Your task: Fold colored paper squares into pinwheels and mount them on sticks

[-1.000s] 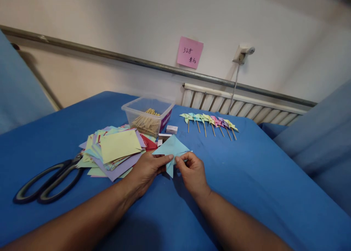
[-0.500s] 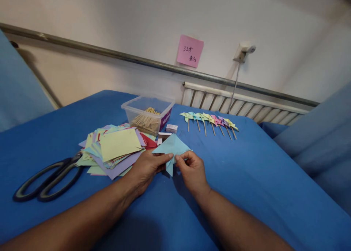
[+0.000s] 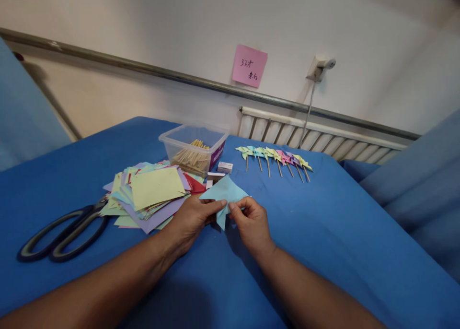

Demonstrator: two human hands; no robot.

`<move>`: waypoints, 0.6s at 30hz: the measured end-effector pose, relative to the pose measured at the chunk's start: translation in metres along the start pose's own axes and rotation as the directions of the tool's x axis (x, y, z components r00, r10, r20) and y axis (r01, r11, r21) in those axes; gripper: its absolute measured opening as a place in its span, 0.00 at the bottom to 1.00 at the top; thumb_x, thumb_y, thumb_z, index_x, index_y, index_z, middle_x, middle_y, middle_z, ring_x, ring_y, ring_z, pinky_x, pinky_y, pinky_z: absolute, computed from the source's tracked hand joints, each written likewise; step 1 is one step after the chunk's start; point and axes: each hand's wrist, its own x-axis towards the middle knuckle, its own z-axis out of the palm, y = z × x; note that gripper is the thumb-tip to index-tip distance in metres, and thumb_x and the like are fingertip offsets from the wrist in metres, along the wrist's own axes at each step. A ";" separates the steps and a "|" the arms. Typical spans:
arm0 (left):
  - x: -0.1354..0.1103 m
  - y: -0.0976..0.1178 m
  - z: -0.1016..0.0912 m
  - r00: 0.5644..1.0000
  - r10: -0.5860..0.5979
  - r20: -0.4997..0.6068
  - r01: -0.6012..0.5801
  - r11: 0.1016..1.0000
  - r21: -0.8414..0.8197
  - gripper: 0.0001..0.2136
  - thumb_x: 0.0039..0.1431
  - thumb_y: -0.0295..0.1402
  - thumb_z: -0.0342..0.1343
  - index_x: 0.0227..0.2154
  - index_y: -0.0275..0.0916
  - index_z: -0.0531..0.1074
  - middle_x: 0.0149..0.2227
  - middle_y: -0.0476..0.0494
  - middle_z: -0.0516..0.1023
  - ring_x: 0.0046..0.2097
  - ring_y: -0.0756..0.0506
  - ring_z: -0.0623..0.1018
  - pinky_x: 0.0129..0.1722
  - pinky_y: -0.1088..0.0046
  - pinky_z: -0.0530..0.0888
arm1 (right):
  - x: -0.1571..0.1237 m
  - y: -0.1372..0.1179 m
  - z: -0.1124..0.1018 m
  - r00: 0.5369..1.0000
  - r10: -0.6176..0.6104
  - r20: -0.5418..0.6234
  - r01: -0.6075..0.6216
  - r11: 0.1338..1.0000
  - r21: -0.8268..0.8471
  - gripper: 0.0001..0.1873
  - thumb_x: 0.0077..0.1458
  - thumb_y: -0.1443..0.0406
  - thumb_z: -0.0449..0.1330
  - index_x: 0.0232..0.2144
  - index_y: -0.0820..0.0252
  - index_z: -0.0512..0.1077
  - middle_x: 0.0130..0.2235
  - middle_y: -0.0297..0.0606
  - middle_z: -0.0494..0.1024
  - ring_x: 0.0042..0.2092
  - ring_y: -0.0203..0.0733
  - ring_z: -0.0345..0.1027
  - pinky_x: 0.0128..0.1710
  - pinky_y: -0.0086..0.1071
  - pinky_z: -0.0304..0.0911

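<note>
Between my two hands, just above the blue-covered table, is a light blue sheet of paper (image 3: 225,189) with folded, pointed corners. My left hand (image 3: 194,218) pinches it from the left, thumb on top and fingers underneath. My right hand (image 3: 251,223) grips its right side, thumb and forefinger pressed near the middle. Both thumb tips almost meet there, and one pointed flap hangs down between them. The fingers under the paper are partly hidden. Left of my left hand lies a loose pile of coloured paper sheets (image 3: 158,189), a yellow one on top.
Black-handled scissors (image 3: 75,230) lie left of the pile, blades hidden under paper. Behind it stands a clear plastic box (image 3: 172,144) of wooden sticks. A small white box (image 3: 224,167) is beside it. Several paper pinwheels (image 3: 266,152) on sticks lie in a row, back right, before a radiator (image 3: 273,130).
Almost nothing differs. Both hands keep the same grip on the light blue paper, and the view has shifted very slightly.
</note>
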 end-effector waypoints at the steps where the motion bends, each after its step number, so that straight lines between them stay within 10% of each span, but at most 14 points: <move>1: 0.000 0.000 0.000 1.000 -0.002 0.002 0.002 1.000 -0.003 0.09 0.41 0.32 0.67 0.26 0.34 0.76 0.22 0.47 0.77 0.24 0.49 0.74 0.26 0.74 0.70 | 0.000 0.000 0.000 1.000 0.000 0.002 0.000 1.000 -0.002 0.14 0.48 0.58 0.62 0.20 0.60 0.66 0.19 0.28 0.68 0.22 0.32 0.57 0.24 0.27 0.55; 18: 0.000 -0.002 -0.002 1.000 -0.021 0.009 0.021 1.000 0.016 0.09 0.43 0.33 0.67 0.24 0.34 0.75 0.22 0.47 0.76 0.25 0.49 0.73 0.28 0.74 0.70 | 0.001 0.001 -0.002 1.000 0.009 -0.006 -0.010 0.999 -0.044 0.14 0.47 0.57 0.63 0.20 0.59 0.66 0.19 0.28 0.68 0.21 0.32 0.57 0.23 0.27 0.54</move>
